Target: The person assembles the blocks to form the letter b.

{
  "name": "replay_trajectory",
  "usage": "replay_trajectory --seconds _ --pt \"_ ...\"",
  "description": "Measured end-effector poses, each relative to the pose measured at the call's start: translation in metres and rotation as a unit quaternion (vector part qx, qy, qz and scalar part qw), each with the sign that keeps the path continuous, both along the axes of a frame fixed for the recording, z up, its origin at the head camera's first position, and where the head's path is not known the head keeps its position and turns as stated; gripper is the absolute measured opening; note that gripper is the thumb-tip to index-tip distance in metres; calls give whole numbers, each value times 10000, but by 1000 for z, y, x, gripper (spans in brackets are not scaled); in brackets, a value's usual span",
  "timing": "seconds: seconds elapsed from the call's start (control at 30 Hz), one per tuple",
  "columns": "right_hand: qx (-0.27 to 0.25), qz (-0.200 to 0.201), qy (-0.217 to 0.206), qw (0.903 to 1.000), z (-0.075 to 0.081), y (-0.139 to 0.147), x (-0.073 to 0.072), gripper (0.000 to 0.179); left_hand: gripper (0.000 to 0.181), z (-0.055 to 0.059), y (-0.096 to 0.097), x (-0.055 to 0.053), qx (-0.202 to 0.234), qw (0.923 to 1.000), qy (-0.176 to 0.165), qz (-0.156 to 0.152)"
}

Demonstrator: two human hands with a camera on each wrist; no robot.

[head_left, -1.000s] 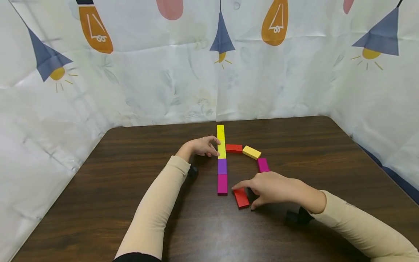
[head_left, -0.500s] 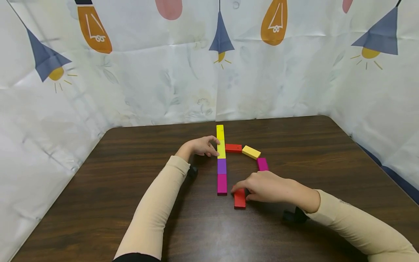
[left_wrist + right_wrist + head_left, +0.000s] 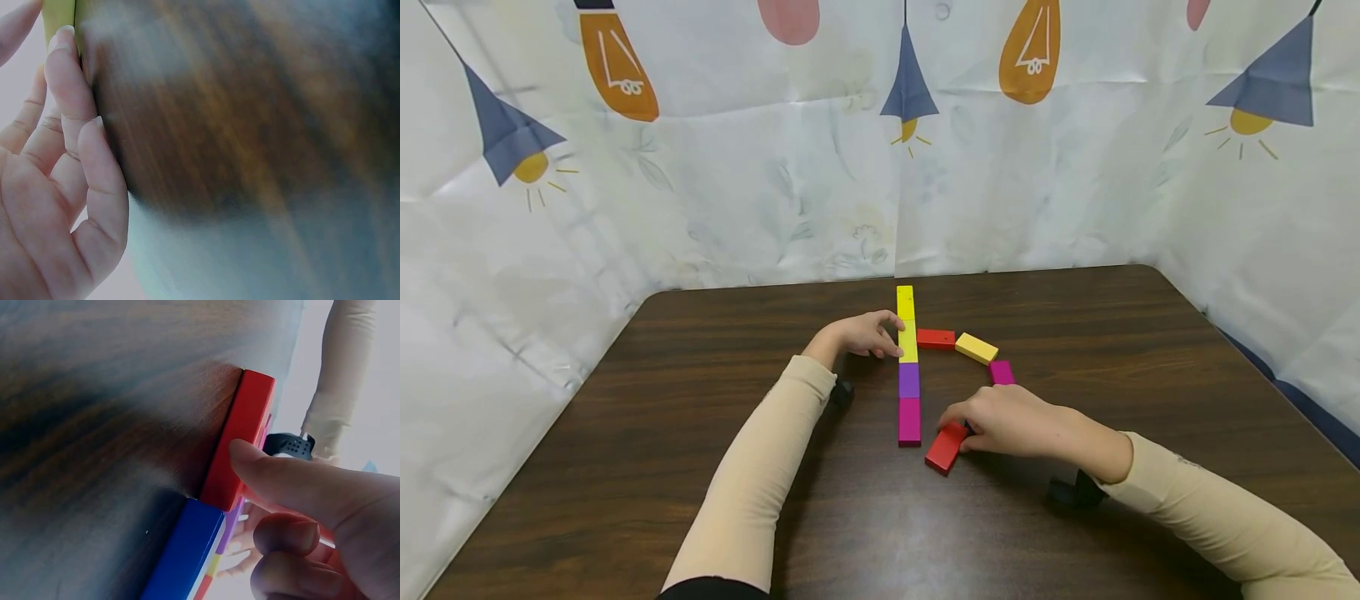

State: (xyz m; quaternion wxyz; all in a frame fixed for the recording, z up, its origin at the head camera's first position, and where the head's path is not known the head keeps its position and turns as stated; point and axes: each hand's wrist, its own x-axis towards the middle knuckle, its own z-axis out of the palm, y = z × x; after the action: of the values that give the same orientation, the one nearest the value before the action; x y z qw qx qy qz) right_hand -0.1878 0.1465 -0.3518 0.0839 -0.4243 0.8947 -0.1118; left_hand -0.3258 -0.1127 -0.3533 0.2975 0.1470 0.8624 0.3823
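My right hand (image 3: pixel 1018 421) pinches a red block (image 3: pixel 946 448) between thumb and index finger. In the right wrist view, one end of that block meets a blue block (image 3: pixel 184 550), which the hand mostly hides from the head camera. Fingertips of my left hand (image 3: pixel 871 335) touch the left side of a yellow block (image 3: pixel 907 342) in a straight column. The column also has another yellow block (image 3: pixel 906 302), a purple block (image 3: pixel 909 380) and a magenta block (image 3: pixel 909 421). A red block (image 3: pixel 936 339), a pale yellow block (image 3: pixel 977 348) and a magenta block (image 3: pixel 1002 372) curve off to its right.
All the blocks lie on a dark wooden table (image 3: pixel 715 467). White fabric (image 3: pixel 737 183) printed with lamps hangs behind the table and along its sides. A dark wrist device (image 3: pixel 1075 493) sits under the right wrist.
The red block at my right hand has turned, its near end swinging left. The right thumb has closed in against it. My left hand stays put on the column.
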Motion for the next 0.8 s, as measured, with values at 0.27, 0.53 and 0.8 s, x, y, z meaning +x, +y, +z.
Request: replay_trajectory --seconds 0.27,0.53,0.8 --pt "-3 -103 42 9999 -2 0 -3 30 47 -1 0 0 17 10000 -33 34" --pt "10 -308 -43 9995 -2 1 -3 29 48 -1 0 -1 2 10000 -9 9" --pt "166 -505 -176 9984 0 1 -5 30 48 -1 0 -1 0 10000 6 -6"
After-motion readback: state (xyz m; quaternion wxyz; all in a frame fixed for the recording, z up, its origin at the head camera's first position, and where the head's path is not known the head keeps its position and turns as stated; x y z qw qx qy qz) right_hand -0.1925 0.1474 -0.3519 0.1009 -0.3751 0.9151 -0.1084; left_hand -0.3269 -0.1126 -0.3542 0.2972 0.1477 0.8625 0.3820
